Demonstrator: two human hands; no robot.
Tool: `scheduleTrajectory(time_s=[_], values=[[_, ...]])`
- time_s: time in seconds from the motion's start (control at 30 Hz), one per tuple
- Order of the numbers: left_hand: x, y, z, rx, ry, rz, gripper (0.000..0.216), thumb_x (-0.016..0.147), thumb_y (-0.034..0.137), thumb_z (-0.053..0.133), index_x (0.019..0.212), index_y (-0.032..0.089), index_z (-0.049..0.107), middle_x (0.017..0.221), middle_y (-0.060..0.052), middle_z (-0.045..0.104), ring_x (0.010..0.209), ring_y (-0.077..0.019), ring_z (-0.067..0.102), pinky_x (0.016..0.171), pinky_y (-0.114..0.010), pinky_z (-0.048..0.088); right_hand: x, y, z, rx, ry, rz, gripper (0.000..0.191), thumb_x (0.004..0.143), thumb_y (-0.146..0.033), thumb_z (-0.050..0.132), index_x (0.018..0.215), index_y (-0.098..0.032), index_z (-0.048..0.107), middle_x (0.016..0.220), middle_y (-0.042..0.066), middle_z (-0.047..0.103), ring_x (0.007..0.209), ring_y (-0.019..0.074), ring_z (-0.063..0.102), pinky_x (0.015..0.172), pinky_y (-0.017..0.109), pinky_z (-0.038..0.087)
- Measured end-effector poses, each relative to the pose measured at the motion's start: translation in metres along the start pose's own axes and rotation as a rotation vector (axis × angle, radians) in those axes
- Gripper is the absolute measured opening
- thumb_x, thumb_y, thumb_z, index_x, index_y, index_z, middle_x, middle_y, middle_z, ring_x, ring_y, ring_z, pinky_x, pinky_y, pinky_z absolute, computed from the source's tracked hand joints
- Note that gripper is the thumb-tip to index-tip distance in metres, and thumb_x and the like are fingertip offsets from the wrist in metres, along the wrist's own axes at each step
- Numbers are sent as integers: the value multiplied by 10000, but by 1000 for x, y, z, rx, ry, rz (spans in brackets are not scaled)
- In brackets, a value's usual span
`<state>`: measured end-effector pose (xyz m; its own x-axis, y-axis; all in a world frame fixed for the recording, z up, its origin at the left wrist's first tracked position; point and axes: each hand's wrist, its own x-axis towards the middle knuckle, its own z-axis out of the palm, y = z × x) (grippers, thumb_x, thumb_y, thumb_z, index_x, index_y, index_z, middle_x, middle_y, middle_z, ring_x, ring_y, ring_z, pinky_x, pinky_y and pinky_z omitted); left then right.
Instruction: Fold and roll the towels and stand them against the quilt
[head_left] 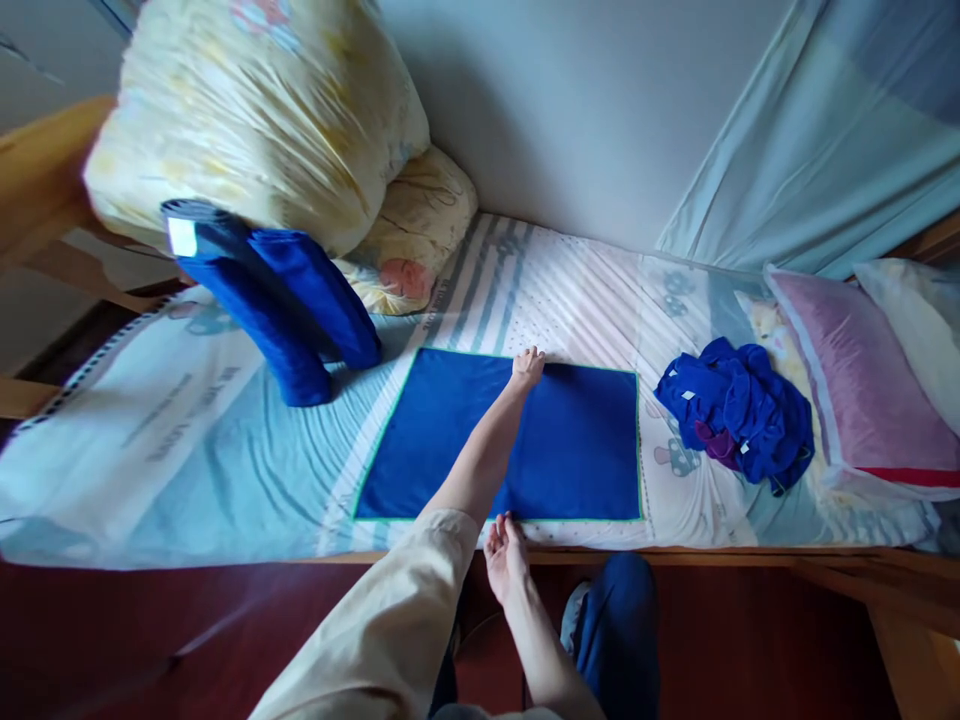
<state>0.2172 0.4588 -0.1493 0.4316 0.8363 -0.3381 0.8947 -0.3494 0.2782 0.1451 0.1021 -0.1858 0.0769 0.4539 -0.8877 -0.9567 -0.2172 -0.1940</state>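
Blue cloth (pixel 585 440): left hand (pixel 529 367) at far edge, right hand (pixel 508 562) at near

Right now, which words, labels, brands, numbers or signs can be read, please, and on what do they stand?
No text is clearly readable.
Lettering on the left of the bed sheet: too blurred.
Vertical lettering beside the yellow bedding: too small.
White label on the folded blue cloths: no legible text.
White tags on the blue heap: too small.
Flat blue cloth: none visible.

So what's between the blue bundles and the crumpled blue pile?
The head view shows a flat blue cloth between them, left hand at its far edge, right hand at its near edge.
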Motion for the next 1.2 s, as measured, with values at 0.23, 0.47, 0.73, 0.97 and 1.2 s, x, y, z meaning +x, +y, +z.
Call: scheduleTrajectory(time_s=[0.23, 0.47, 0.73, 0.97, 1.2], values=[[4, -8, -15, -42, -38, -57, 314, 1000, 246, 477, 1198, 213, 718, 1372, -163, 622, 1296, -313, 578, 992, -393, 524, -9, 0, -1, 111, 1, -16, 212, 784, -194, 875, 841, -199, 671, 849, -14, 761, 758, 96, 720, 677, 187, 579], [-21, 0, -46, -139, -5, -127, 313, 999, 310, 513, 1196, 189, 724, 1265, -179, 686, 1164, -312, 669, 947, -383, 534, -31, -17, -18, 83, -38, -74, 304, 693, -234, 943, 789, -193, 658, 772, -22, 718, 737, 101, 702, 726, 211, 587], [-80, 17, -102, -281, 134, -86, 255, 940, 238, 586, 1147, 176, 721, 1165, -165, 721, 1116, -286, 675, 944, -359, 534, -70, -57, -75, -160, -95, -373, 458, 607, -498, 961, 749, -239, 611, 758, -40, 682, 784, 137, 690, 750, 263, 580], [-157, 22, -159, -367, 278, -3, 225, 890, 164, 597, 1072, 194, 726, 983, -88, 786, 1023, -222, 712, 880, -286, 528, -109, -107, -101, -232, -80, -678, 484, 565, -587, 912, 703, -247, 597, 700, -39, 644, 735, 152, 669, 857, 330, 595], [-234, 23, -207, -475, 382, 77, 180, 829, 230, 627, 938, 199, 767, 944, -54, 807, 956, -213, 742, 785, -245, 536, -178, -185, -91, -312, -71, -859, 543, 481, -576, 922, 785, -200, 674, 794, 29, 741, 819, 196, 704, 837, 349, 581]])
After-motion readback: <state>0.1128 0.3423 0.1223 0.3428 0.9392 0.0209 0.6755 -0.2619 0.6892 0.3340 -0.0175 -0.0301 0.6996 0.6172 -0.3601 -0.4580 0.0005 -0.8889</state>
